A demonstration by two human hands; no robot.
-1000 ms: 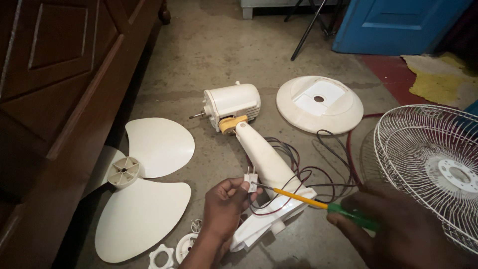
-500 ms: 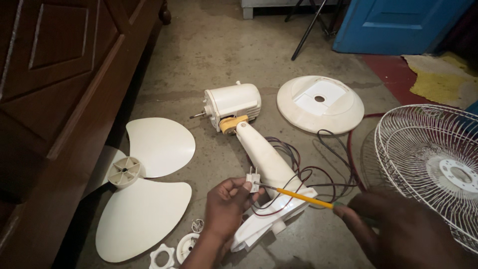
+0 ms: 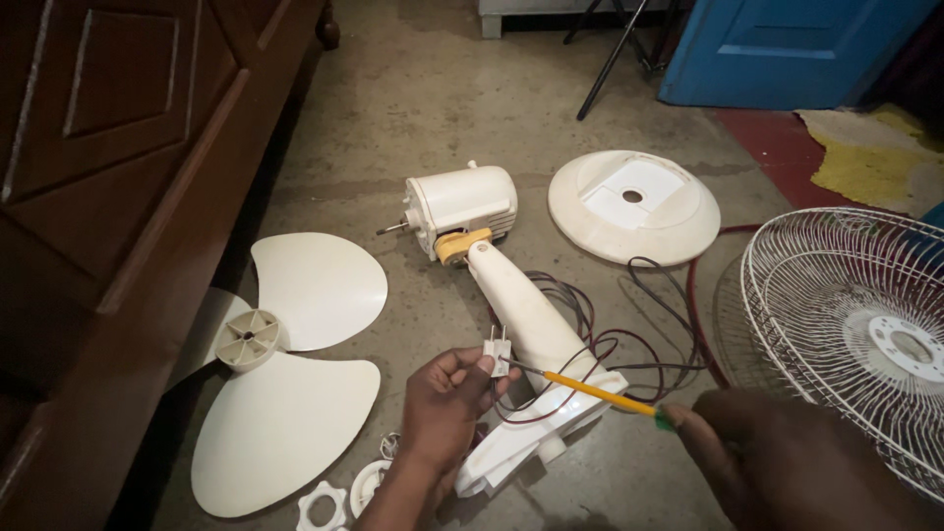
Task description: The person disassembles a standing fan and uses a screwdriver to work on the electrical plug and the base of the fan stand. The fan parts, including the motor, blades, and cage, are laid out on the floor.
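Observation:
A dismantled white fan lies on the concrete floor. Its motor housing [image 3: 464,204] joins a white neck [image 3: 526,315] by a yellow hinge. My left hand [image 3: 444,403] pinches a small white terminal block [image 3: 498,351] wired to the fan. My right hand [image 3: 787,462] holds a screwdriver with a yellow shaft [image 3: 595,392] and green handle, its tip touching the block. Dark wires [image 3: 629,349] loop beside the neck.
A white fan blade [image 3: 285,379] lies at left beside a dark wooden cabinet [image 3: 108,197]. A round white base [image 3: 634,205] sits beyond the neck. A wire grille [image 3: 855,329] is at right. White plastic nuts [image 3: 323,508] lie near my left wrist. A blue door [image 3: 777,44] stands behind.
My right hand has slid further along the screwdriver, covering most of its green handle. My left hand keeps the terminal block in nearly the same place.

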